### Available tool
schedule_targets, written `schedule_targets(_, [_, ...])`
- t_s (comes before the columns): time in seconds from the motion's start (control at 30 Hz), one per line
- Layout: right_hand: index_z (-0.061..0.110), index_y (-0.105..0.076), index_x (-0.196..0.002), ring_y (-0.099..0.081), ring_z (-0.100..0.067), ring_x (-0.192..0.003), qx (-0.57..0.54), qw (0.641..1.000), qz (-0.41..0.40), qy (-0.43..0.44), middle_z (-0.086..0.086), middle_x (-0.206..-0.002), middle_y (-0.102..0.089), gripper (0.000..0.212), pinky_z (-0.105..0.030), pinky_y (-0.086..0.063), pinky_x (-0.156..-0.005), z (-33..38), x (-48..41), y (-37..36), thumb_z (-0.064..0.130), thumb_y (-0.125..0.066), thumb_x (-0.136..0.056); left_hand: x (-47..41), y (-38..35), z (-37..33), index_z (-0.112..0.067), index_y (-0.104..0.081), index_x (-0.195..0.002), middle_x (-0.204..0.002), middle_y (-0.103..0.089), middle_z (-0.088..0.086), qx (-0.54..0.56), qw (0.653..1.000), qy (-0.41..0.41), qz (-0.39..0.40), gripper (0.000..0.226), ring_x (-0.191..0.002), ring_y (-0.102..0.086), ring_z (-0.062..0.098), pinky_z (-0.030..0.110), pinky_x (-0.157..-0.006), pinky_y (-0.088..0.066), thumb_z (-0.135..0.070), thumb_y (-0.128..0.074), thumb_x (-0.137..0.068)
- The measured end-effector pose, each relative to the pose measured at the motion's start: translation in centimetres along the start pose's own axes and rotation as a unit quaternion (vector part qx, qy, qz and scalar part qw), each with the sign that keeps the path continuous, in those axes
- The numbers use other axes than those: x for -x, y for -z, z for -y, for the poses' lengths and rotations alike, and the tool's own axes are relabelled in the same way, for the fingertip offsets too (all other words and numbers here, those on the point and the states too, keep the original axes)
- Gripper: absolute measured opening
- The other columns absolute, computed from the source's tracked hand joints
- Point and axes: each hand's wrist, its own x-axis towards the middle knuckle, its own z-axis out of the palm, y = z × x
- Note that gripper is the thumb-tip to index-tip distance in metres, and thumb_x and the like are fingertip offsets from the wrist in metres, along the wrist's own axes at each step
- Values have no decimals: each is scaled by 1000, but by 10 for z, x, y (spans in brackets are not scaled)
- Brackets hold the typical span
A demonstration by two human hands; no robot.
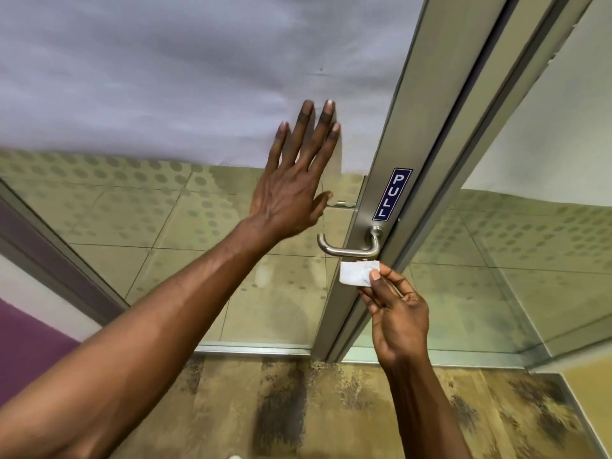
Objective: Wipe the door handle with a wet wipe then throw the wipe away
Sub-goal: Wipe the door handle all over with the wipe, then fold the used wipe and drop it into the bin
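Note:
A brushed-steel lever door handle sticks out from the metal stile of a glass door, just under a blue PULL sticker. My right hand pinches a small folded white wet wipe between thumb and fingers. The wipe sits directly below the lever, touching or almost touching its underside. My left hand lies flat on the glass pane above and left of the handle, fingers spread and holding nothing.
The door's metal frame runs diagonally up to the right, with a second glass panel beyond it. Frosted film covers the upper glass. Mottled tan flooring lies below, and a purple wall stands at the left.

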Motion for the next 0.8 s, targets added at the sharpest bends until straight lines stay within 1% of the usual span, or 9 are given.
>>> schedule_targets(0.07, [9,-74,-105,-79,-21,-95,3,1000,8,-7,-9,-100,-83,18,-25,-63,-76,-7,11,-7,-2,-74,-90,30,7,-6,-8,-4,-180,-189,6,18,67,996,33,57,107,-177,4,43,57,-144,-10,-55,-63,-104])
schedule_targets(0.13, [10,-75,-103,-79,-23,-97,31,999,14,-7,-10,-102,-83,18,-27,-62,-77,-18,23,-16,-2,-75,-90,69,11,-11,-9,-26,-177,-190,1,15,158,976,95,117,89,-178,4,37,54,-145,-12,-50,-64,-108])
schedule_targets(0.2, [9,-76,-102,-79,-27,-100,62,998,17,8,-14,-104,-82,16,-32,-63,-83,-29,32,-20,0,-77,-88,106,15,-18,-15,-64,-153,-181,-39,10,276,932,180,152,56,-173,-29,30,48,-136,-34,-49,-68,-109])
schedule_targets(0.27, [7,-78,-102,-79,-29,-99,107,993,31,31,-14,-103,-83,15,-33,-65,-84,-42,41,-25,5,-79,-87,138,20,-20,-19,-82,-119,-135,-81,0,409,853,276,169,35,-130,-73,18,37,-106,-56,-50,-68,-109])
schedule_targets(0.3, [8,-78,-102,-79,-29,-99,131,990,41,39,-14,-103,-83,14,-32,-65,-83,-50,45,-28,7,-79,-88,153,23,-19,-19,-84,-107,-112,-87,-4,476,798,321,183,34,-109,-79,14,37,-96,-60,-49,-68,-109])
schedule_targets(0.4, [15,-80,-102,-79,-28,-98,190,978,69,55,-10,-101,-83,12,-28,-64,-77,-72,56,-35,11,-80,-91,189,31,-12,-17,-84,-98,-93,-87,-1,575,690,377,226,26,-96,-83,21,46,-97,-64,-40,-75,-106])
schedule_targets(0.5, [23,-81,-100,-78,-27,-93,259,958,94,84,-5,-98,-83,12,-31,-62,-75,-93,64,-46,15,-81,-91,217,34,-2,-15,-84,-102,-91,-87,7,584,647,421,250,11,-95,-83,31,40,-90,-65,-26,-86,-99])
schedule_targets(0.63, [26,-79,-99,-78,-18,-91,359,909,145,156,5,-97,-82,12,-40,-63,-82,-115,73,-63,17,-81,-91,244,37,14,-6,-82,-98,-87,-86,11,563,604,509,244,13,-80,-84,24,28,-79,-60,-18,-86,-98])
schedule_targets(0.8, [19,-78,-100,-68,-3,-89,510,770,201,326,10,-94,-76,8,-28,-56,-74,-141,96,-74,14,-77,-94,271,43,33,-9,-83,-89,-78,-84,5,581,495,604,231,11,-67,-78,15,23,-65,-60,-12,-81,-100])
